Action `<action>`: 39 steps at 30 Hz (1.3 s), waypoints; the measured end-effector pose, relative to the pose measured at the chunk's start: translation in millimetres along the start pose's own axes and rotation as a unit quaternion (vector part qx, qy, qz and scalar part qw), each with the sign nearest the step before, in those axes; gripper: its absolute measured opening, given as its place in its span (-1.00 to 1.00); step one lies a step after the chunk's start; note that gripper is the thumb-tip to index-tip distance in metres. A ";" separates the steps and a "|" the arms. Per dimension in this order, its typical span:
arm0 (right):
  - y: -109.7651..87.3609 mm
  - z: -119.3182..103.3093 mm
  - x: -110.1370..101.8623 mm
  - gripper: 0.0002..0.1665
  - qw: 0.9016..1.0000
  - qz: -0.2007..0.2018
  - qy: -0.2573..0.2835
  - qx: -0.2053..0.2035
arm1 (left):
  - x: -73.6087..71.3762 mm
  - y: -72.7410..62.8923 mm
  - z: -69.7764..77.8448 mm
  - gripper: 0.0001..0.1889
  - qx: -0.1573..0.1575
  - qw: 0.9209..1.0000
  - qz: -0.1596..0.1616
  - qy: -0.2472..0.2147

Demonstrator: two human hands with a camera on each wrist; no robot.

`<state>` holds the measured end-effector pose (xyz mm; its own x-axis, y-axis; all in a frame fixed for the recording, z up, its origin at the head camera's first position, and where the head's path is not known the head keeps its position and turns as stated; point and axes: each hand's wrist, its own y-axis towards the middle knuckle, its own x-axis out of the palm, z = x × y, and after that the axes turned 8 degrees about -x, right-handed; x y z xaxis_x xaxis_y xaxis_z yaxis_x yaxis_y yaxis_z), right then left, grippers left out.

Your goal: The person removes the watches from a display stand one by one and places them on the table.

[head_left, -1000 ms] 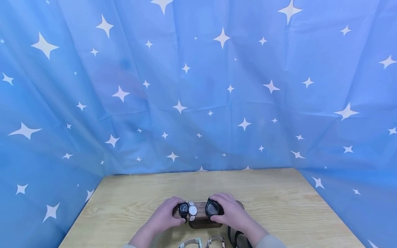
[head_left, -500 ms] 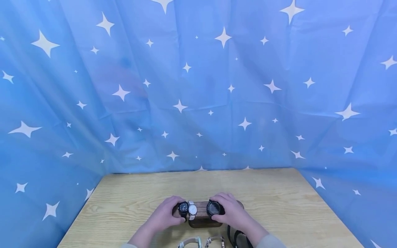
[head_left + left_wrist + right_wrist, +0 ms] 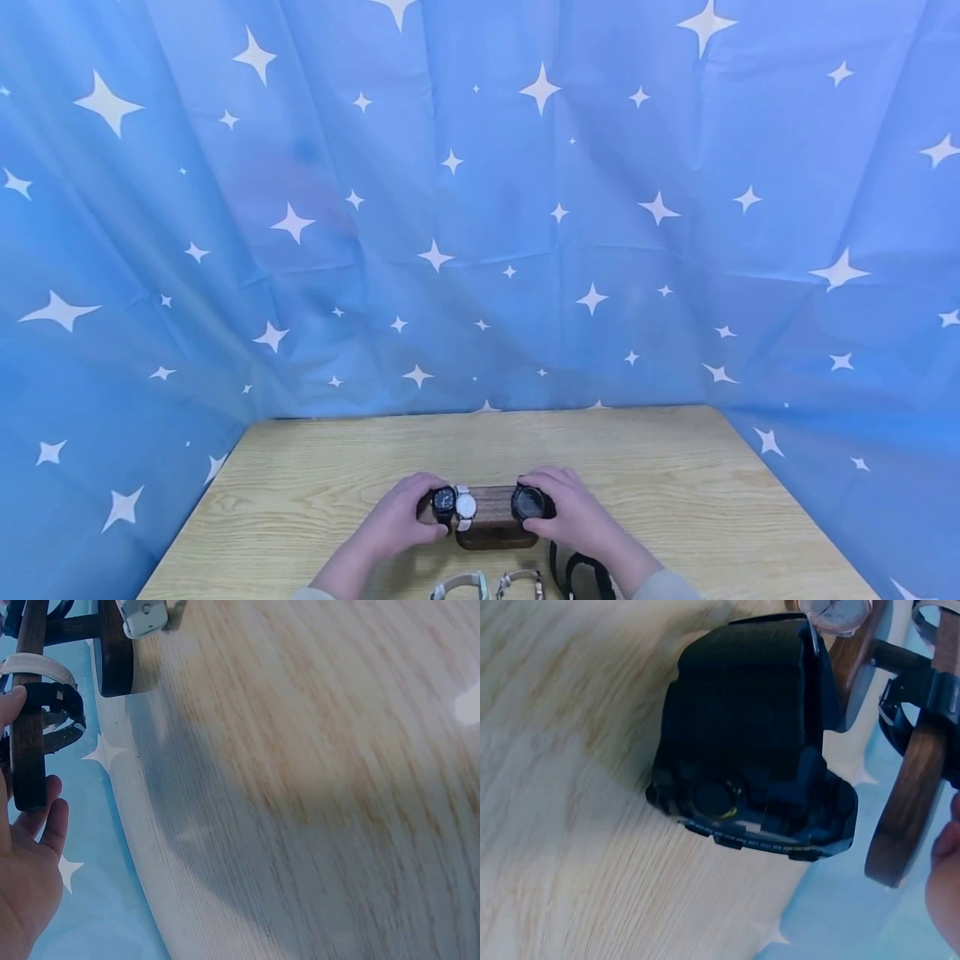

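A dark wooden watch stand (image 3: 492,503) holds several wristwatches on its bar. My left hand (image 3: 397,518) grips the bar's left end, with the thumb against the strap of a black square-faced watch (image 3: 444,500); the bar's end (image 3: 30,769) shows between thumb and fingers in the left wrist view. Beside that watch sits a white-strapped watch (image 3: 466,507). Toward the right end, my right hand (image 3: 573,515) pinches a black round-faced watch (image 3: 529,503) that encircles the bar. In the right wrist view its dark strap (image 3: 911,694) wraps the bar, and the hand shows only partly.
On the wooden table (image 3: 300,483), in front of the stand, lie a pale-strapped watch (image 3: 459,582), a slim bracelet-like watch (image 3: 520,577) and a bulky black watch (image 3: 742,727). The stand's rounded base (image 3: 495,538) rests below the bar. A blue starry curtain (image 3: 480,208) surrounds the table.
My right hand has slid the black round-faced watch a little to the right along the bar, widening the gap to the white-strapped watch. The left hand has stayed in place.
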<state>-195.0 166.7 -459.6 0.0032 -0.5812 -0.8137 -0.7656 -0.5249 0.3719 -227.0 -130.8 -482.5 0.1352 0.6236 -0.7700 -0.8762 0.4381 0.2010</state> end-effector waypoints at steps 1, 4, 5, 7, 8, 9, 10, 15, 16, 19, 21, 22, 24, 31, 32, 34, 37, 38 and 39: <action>-0.4 0.6 -0.8 -0.41 1.000 0.002 -0.003 -0.001 | 0.0 0.5 0.2 -0.48 0.001 1.000 0.001 0.000; -1.6 2.1 -2.9 -0.41 1.000 0.005 -0.004 0.001 | 0.2 1.3 0.2 -0.48 0.004 1.000 0.004 0.000; -1.9 2.5 -3.5 -0.41 1.000 0.005 -0.004 0.003 | 0.4 1.4 0.1 -0.48 0.005 1.000 0.004 0.001; -3.0 2.9 -4.5 -0.41 1.000 0.001 -0.006 0.007 | 0.5 0.9 -0.6 -0.48 0.007 1.000 0.003 0.000; -3.4 3.0 -4.9 -0.41 1.000 -0.001 -0.003 0.009 | 0.4 0.4 -1.2 -0.48 0.007 1.000 0.003 0.000; -3.8 3.2 -5.2 -0.40 1.000 -0.004 -0.002 0.011 | 0.3 -0.2 -1.7 -0.48 0.005 1.000 0.003 0.000; -4.2 3.3 -5.5 -0.41 1.000 -0.006 -0.001 0.012 | 0.0 -0.9 -2.2 -0.48 0.004 1.000 0.003 0.000; -6.8 3.7 -10.1 -0.42 1.000 -0.007 0.002 0.016 | -0.8 -0.7 -3.0 -0.47 0.002 1.000 0.005 0.002; -7.4 3.9 -11.3 -0.42 1.000 -0.004 0.001 0.016 | -0.7 -0.1 -2.8 -0.47 0.003 1.000 0.004 0.001; -10.1 4.5 -14.7 -0.43 1.000 0.000 -0.006 0.012 | -0.1 0.9 -2.3 -0.47 0.002 1.000 0.000 0.003; -12.3 5.3 -16.3 -0.43 1.000 0.003 -0.010 0.010 | 0.1 0.9 -2.3 -0.47 0.000 1.000 -0.001 0.003; -13.5 6.0 -16.8 -0.43 1.000 0.005 -0.012 0.009 | 0.1 1.0 -2.2 -0.47 -0.002 1.000 -0.001 0.002; -15.7 8.0 -17.8 -0.42 1.000 0.009 -0.018 0.009 | -0.1 1.2 -1.8 -0.47 -0.003 1.000 -0.002 0.000; -19.8 15.0 -17.8 -0.42 0.999 0.016 -0.035 0.008 | -1.6 1.1 -1.9 -0.47 -0.004 1.000 -0.003 0.002; -20.2 15.6 -18.1 -0.42 0.999 0.017 -0.037 0.007 | -1.7 1.2 -2.0 -0.47 -0.005 1.000 -0.003 0.003; -21.5 16.7 -19.2 -0.42 0.999 0.019 -0.041 0.005 | -1.6 1.3 -1.8 -0.47 -0.005 1.000 -0.005 0.003; -23.7 17.7 -20.6 -0.42 0.999 0.026 -0.047 0.002 | -2.0 0.9 -0.1 -0.47 -0.007 1.000 -0.007 0.001; -24.2 18.0 -20.8 -0.42 0.999 0.027 -0.047 0.002 | -2.0 0.8 0.3 -0.48 -0.008 1.000 -0.008 0.000; -24.5 18.6 -20.8 -0.41 0.998 0.028 -0.049 0.001 | -2.2 0.5 0.7 -0.48 -0.008 1.000 -0.009 -0.001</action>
<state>-188.3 203.2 -460.0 -0.1025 -0.5454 -0.8319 -0.7641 -0.4923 0.4169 -227.4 -131.5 -480.3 0.1508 0.6170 -0.7724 -0.8811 0.4382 0.1781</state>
